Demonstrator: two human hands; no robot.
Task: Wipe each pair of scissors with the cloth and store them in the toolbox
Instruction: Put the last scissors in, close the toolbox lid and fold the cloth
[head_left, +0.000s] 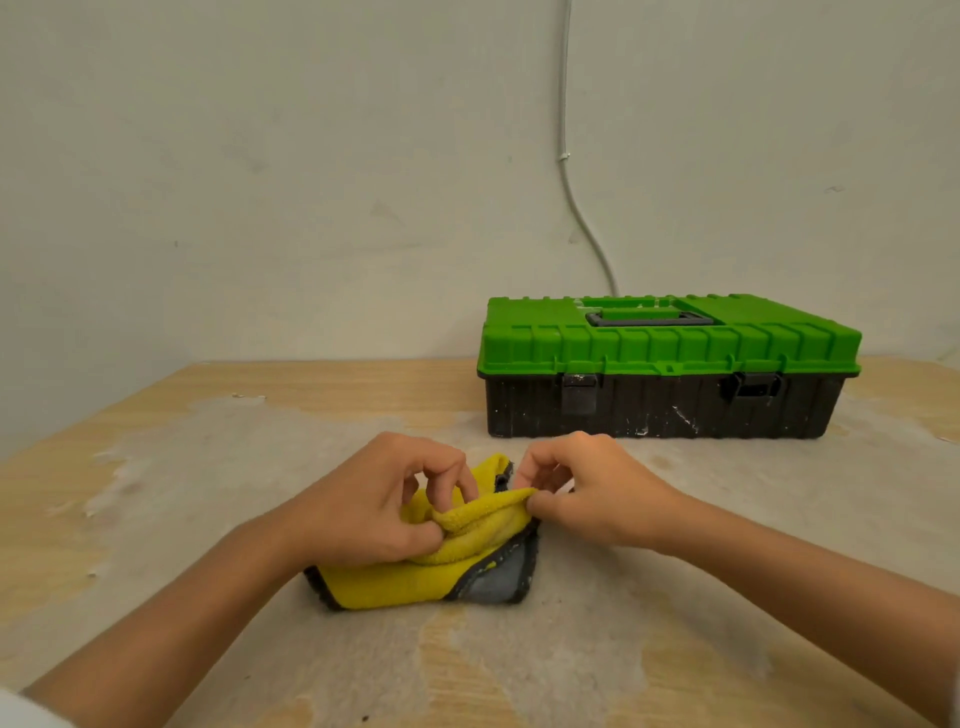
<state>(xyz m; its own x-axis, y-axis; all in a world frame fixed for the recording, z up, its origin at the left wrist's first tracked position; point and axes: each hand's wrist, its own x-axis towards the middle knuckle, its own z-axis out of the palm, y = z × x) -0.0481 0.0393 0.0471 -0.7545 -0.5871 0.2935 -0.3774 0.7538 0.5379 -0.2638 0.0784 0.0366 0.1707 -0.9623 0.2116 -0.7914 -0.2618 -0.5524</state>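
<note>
On a worn wooden tabletop (156, 519), a yellow cloth (415, 584) with a grey underside and dark edging lies bunched between a person's two bare hands, its front part flat on the table and its upper fold lifted; the left hand (374, 499) pinches the raised fold between thumb and curled fingers, while the right hand (582, 488) nips the same fold's edge at its right end with thumb and fingertips, both forearms reaching in from the bottom corners of the view; beyond the hands, toward the back right of the table, a toolbox (665, 410) with a black base and a bright green lid (670, 340) stands with the lid down, its grey carrying handle (649, 319) folded flat on top and two dark latches on the front face; no scissors can be seen; behind the table a pale wall (260, 156) rises, with a thin white cable (566, 171) running down it to a point behind the box
</note>
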